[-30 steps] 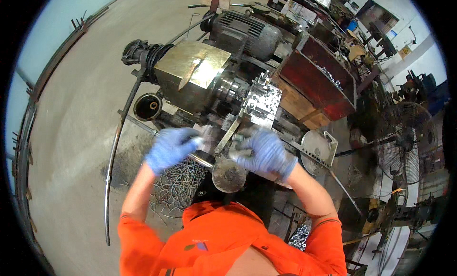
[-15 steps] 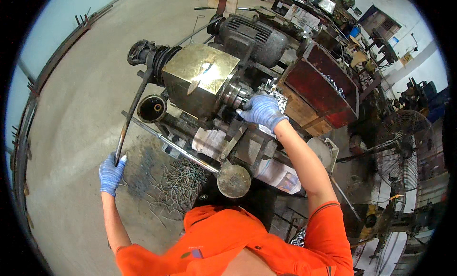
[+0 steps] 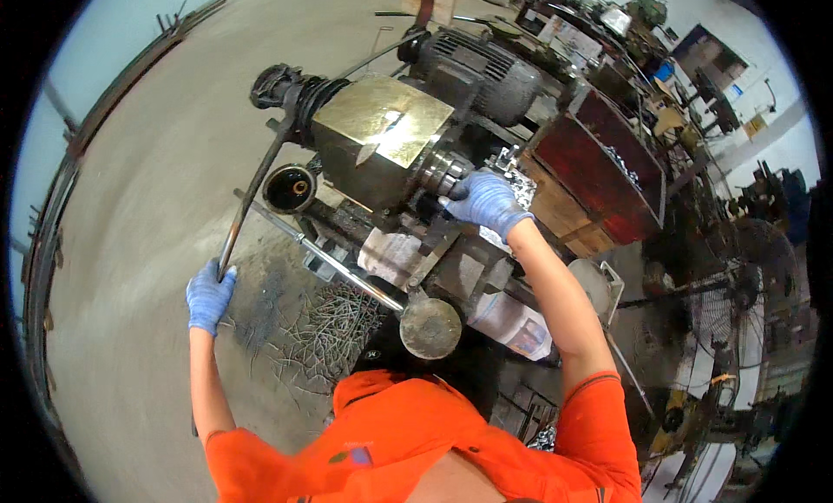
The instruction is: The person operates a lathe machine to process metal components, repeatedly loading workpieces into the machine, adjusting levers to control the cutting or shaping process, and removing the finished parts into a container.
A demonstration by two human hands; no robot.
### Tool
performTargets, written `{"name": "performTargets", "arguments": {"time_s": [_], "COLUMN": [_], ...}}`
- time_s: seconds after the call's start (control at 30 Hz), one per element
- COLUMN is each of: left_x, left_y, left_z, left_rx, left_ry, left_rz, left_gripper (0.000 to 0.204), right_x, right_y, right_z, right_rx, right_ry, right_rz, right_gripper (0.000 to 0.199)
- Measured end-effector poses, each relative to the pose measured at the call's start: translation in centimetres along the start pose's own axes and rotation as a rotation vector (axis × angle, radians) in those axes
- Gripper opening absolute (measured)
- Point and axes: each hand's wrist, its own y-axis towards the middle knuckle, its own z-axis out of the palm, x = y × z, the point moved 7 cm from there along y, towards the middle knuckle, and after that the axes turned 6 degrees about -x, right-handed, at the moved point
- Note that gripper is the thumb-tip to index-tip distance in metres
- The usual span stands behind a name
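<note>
My left hand (image 3: 211, 297), in a blue-grey knitted glove, is closed round the lower end of a long dark metal lever (image 3: 245, 199). The lever runs up to the rear end of a lathe headstock (image 3: 382, 121) with a shiny brass-coloured top. My right hand (image 3: 488, 201), gloved likewise, is at the ringed metal spindle nose (image 3: 445, 171) on the headstock's right side. Its fingers are bent inward there, and what they hold is hidden behind the glove. A round metal disc (image 3: 430, 328) sits on the machine close to my body.
An electric motor (image 3: 477, 69) stands behind the headstock. Right of it is a red metal bin (image 3: 599, 165) with shavings inside. Thin metal scraps (image 3: 325, 338) lie on the floor at the left. A metal bar (image 3: 325, 258) slants across the front. A fan (image 3: 746, 277) stands far right.
The whole view has shifted and turned slightly, so the machine appears a little further right. My left hand stays on the lever and my right hand stays at the spindle nose.
</note>
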Motion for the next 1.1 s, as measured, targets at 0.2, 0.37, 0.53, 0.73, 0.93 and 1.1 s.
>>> {"name": "performTargets", "arguments": {"time_s": [0.2,0.37,0.53,0.73,0.93,1.1], "left_x": [0.9,3.6,6.2,9.4,15.9,16.9], "left_y": [-0.6,-3.8,-6.4,-0.8,8.7,7.9], "left_z": [-0.4,-1.3,-0.5,0.6,-0.9,-0.5], "left_rx": [0.105,0.178,0.146,0.026,-0.330,-0.447], "left_ry": [0.017,0.075,0.103,0.290,0.583,0.489], "left_rz": [-0.020,-0.045,-0.194,-0.048,0.245,-0.094], "left_gripper": [0.042,0.041,0.033,0.017,0.005,0.015], "right_x": [0.4,0.4,2.6,1.6,1.7,0.3], "right_y": [0.0,0.5,0.6,0.5,0.9,1.2], "right_z": [-0.2,0.2,-0.6,0.5,0.2,1.2], "right_rx": [-0.058,0.006,-0.052,-0.182,-0.291,-0.191], "right_ry": [-0.012,0.000,0.076,-0.023,-0.032,-0.019], "right_rz": [-0.069,0.073,0.099,0.093,0.082,0.158], "right_gripper": [0.042,0.038,0.046,0.048,0.042,0.046]}}
